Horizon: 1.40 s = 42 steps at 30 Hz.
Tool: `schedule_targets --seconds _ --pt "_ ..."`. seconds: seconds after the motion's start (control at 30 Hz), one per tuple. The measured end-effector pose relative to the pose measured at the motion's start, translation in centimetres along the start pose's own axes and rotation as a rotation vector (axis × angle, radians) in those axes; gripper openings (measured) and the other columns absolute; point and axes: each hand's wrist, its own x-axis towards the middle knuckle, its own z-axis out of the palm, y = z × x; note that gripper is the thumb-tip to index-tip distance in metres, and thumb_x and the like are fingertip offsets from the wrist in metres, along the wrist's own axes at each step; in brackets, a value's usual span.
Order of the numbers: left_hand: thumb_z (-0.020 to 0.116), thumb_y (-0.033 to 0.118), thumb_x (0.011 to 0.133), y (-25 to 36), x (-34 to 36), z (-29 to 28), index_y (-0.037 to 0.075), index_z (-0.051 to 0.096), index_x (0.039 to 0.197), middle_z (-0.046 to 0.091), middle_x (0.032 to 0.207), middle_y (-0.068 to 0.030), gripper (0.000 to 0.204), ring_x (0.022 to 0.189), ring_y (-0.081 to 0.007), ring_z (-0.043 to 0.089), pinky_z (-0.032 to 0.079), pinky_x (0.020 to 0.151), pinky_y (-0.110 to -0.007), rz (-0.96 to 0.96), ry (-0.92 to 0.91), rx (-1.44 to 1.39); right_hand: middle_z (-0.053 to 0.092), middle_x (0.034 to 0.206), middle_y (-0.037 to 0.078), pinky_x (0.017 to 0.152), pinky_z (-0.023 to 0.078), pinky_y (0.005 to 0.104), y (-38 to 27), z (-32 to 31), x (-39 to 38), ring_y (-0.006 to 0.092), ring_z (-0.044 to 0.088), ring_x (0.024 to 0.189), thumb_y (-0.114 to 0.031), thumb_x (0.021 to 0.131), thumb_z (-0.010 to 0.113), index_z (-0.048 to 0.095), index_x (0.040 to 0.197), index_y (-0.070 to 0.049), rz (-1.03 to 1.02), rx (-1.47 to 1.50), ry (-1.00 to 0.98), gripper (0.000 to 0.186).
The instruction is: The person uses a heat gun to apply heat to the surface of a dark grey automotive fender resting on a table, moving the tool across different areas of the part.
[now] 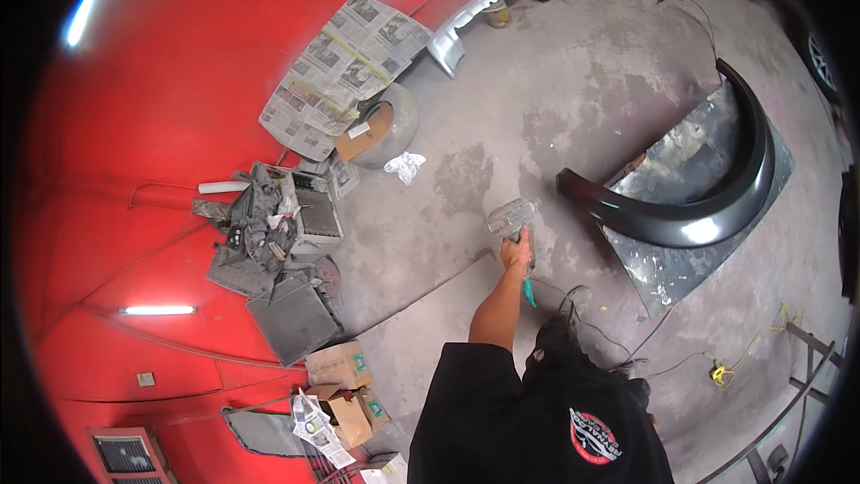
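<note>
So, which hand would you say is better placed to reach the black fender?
Probably the left: the left hand holds the spray gun, stretched over the floor beside the black fender. The right hand is out of view.

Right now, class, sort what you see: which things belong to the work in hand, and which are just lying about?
In hand:
- spray gun, gripped by one raised hand; which hand is unclear
- black fender panel on its board, ahead of the gun

Lying about:
- newspaper sheets
- grey bumper
- cardboard boxes
- white rag
- yellow cable
</note>
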Motion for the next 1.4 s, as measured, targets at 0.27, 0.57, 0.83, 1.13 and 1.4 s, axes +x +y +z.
schedule_targets --seconds 0.27,0.57,0.83,1.13,1.4 --pt "0.066 0.038 0.083 5.5 3.4 1.0 0.002 0.049 0.099 0.050 0.064 -0.0067 0.043 0.043 -0.0163 0.046 0.040 0.036 -0.030 -0.274 -0.283 -0.467 0.061 0.066 0.019 0.061 0.046 0.0382 -14.9 -3.5 -7.6 0.0242 0.058 0.063 -0.033 0.086 0.055 0.063 0.089 0.000 -0.138 -0.204 0.031 0.035" --pt "0.065 0.043 0.081 2.8 10.9 3.5 0.002 0.054 0.101 0.054 0.067 -0.0076 0.046 0.045 -0.0168 0.050 0.043 0.039 -0.031 -0.320 -0.243 -0.479 0.065 0.074 0.021 0.066 0.050 0.0404 -14.8 -1.6 -8.6 0.0302 0.065 0.072 -0.032 0.083 0.059 0.065 0.088 0.000 0.060 -0.479 0.057 0.033" --pt "0.065 0.045 0.079 -0.3 13.6 6.4 0.004 0.057 0.102 0.061 0.068 -0.0072 0.049 0.046 -0.0167 0.055 0.046 0.045 -0.032 -0.190 -0.104 -0.113 0.065 0.078 0.022 0.067 0.049 0.0399 -22.0 1.3 -8.4 0.0311 0.065 0.074 -0.036 0.085 0.059 0.063 0.094 0.004 -0.033 -0.471 -0.106 0.041" --pt "0.065 0.051 0.078 6.7 2.4 3.0 0.003 0.060 0.099 0.064 0.069 -0.0120 0.052 0.056 -0.0235 0.062 0.051 0.053 -0.035 -0.113 -0.423 -0.112 0.065 0.078 0.021 0.066 0.047 0.0381 -20.1 2.7 -9.1 0.0284 0.064 0.072 -0.038 0.088 0.055 0.063 0.093 0.006 -0.030 -0.306 -0.081 0.045" --pt "0.059 0.058 0.077 7.6 -10.7 2.7 0.004 0.063 0.106 0.065 0.099 -0.0222 0.061 0.098 -0.0379 0.060 0.046 0.086 -0.042 0.249 -0.468 0.255 0.065 0.078 0.021 0.067 0.048 0.0368 -13.5 4.5 -6.3 0.0287 0.064 0.074 -0.042 0.089 0.054 0.063 0.097 0.005 -0.035 -0.120 0.015 0.048"
